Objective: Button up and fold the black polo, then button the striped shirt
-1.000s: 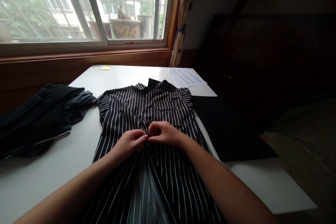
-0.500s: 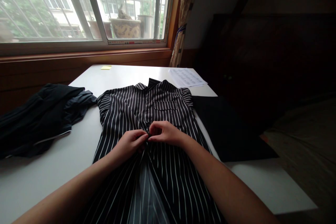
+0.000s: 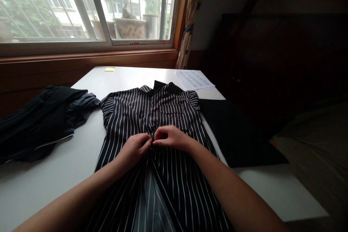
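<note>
A black shirt (image 3: 133, 108) with white stripes lies face up in front of me, its collar at the far end. The upper front is closed along the middle; below my hands the two front edges part, and the greyish inside of the back shows between them. At that split, my left hand (image 3: 137, 146) pinches the front edge of the shirt from the left. Thumb and fingers of my right hand (image 3: 171, 137) are pinched on the edge from the right. The fingertips of both hands nearly meet, and they hide any button there.
The shirt rests on a white table (image 3: 127, 76). Crumpled dark clothing (image 3: 46, 119) lies to the left. Black flat material (image 3: 236, 134) lies right of the shirt. Printed sheets (image 3: 194, 79) and a yellow sticky note (image 3: 110, 69) sit at the far edge, below a window.
My left hand's fingertips have drawn slightly left and curled in more. The right hand stays almost in place, and the shirt lies as before.
</note>
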Motion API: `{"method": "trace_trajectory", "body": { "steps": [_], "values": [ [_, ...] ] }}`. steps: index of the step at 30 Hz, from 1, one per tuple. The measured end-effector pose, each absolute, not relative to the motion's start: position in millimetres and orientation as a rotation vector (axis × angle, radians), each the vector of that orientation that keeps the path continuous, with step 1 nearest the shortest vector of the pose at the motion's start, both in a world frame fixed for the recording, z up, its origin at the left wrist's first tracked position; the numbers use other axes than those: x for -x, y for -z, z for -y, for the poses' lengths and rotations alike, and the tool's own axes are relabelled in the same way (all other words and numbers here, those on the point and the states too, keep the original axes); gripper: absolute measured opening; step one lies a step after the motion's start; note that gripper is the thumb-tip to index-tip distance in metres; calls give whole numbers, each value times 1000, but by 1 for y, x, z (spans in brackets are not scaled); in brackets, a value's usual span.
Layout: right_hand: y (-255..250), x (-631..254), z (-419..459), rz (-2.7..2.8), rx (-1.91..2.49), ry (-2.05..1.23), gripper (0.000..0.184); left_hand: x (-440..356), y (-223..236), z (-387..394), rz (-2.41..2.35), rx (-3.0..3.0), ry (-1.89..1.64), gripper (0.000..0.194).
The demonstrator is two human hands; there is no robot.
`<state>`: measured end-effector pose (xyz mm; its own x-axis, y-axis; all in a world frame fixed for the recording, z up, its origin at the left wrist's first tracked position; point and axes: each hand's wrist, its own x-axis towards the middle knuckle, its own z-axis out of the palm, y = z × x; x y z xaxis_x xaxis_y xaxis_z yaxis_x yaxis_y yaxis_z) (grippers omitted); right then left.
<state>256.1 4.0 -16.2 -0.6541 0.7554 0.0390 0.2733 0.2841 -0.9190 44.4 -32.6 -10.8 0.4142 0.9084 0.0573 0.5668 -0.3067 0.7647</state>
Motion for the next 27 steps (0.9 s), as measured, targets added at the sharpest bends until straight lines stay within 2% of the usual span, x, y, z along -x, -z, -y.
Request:
{"method": "trace_trajectory", "body": {
  "steps": [7,16,27],
  "values": [
    [20,-256,-5,2071,933,-1339,23,-42,13,32,-1242,-2101,-661,23],
    [19,-258,-5,2025,921,-1400,21,-42,13,30,-1213,-1941,-656,27],
    [25,-259,-7,1955,913,-1441,29,-41,15,28,-1187,-1830,-651,29]
  ]
}}
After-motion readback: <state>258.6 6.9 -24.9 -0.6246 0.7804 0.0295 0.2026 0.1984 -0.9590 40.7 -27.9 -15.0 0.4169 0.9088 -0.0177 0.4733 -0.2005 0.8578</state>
